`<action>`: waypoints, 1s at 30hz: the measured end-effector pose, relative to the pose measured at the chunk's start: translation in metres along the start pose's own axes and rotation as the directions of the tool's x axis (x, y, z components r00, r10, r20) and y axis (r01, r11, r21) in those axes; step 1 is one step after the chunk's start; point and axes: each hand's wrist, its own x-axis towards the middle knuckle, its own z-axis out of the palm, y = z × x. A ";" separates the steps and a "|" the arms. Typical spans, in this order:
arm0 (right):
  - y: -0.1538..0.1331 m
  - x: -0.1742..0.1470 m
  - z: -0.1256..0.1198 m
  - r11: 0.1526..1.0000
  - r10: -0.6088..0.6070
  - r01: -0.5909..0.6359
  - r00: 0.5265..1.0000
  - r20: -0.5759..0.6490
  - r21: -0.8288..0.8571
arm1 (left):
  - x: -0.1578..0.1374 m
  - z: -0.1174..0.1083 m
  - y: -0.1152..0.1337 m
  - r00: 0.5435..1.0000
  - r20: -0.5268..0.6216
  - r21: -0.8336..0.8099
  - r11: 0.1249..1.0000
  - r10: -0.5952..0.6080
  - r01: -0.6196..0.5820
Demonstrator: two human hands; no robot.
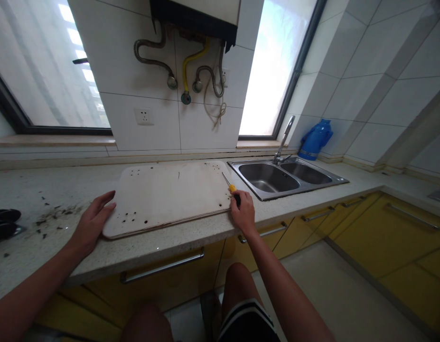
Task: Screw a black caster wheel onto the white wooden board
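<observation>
A pale board (pixel 173 197) with rounded corners and small dark holes near its corners lies flat on the speckled countertop. My left hand (pixel 93 221) rests at the board's left edge, fingers stretched out and apart. In my right hand (pixel 244 211), at the board's right end, is a screwdriver (pixel 231 187) with a yellow and black handle. Its metal shaft points up and to the left over the board. The fingers are wrapped round the dark part of the handle, which hides some of it.
Dark crumbs (pixel 58 216) are scattered left of the board, near black-handled objects (pixel 6 223). To the right sit a double steel sink (pixel 266 194), a faucet (pixel 284 137) and a blue thermos (pixel 314 140). Pipes (pixel 187 66) hang under a wall-mounted heater (pixel 198 16).
</observation>
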 end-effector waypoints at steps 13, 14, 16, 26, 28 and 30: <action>0.000 0.000 0.000 1.000 -0.003 0.003 1.000 -0.006 0.010 | 0.002 0.002 -0.003 1.000 -0.020 -0.014 1.000 0.004 -0.004; 0.000 0.000 0.000 1.000 -0.003 0.003 1.000 -0.007 0.010 | 0.002 0.002 -0.003 1.000 -0.024 -0.007 1.000 0.005 -0.005; 0.000 0.000 0.000 1.000 -0.002 0.002 1.000 -0.009 0.010 | 0.001 0.002 -0.002 1.000 -0.030 -0.001 1.000 0.005 -0.005; 0.000 0.000 0.000 1.000 -0.003 0.003 1.000 -0.008 0.010 | 0.004 0.001 -0.008 1.000 -0.011 -0.013 1.000 -0.006 0.006; 0.000 0.000 0.000 1.000 -0.002 0.002 1.000 -0.009 0.008 | 0.004 0.001 -0.008 1.000 -0.014 -0.015 1.000 -0.006 0.006; 0.001 0.000 0.001 1.000 -0.001 0.001 1.000 -0.010 0.006 | 0.004 0.001 -0.007 1.000 -0.016 -0.007 1.000 -0.001 0.001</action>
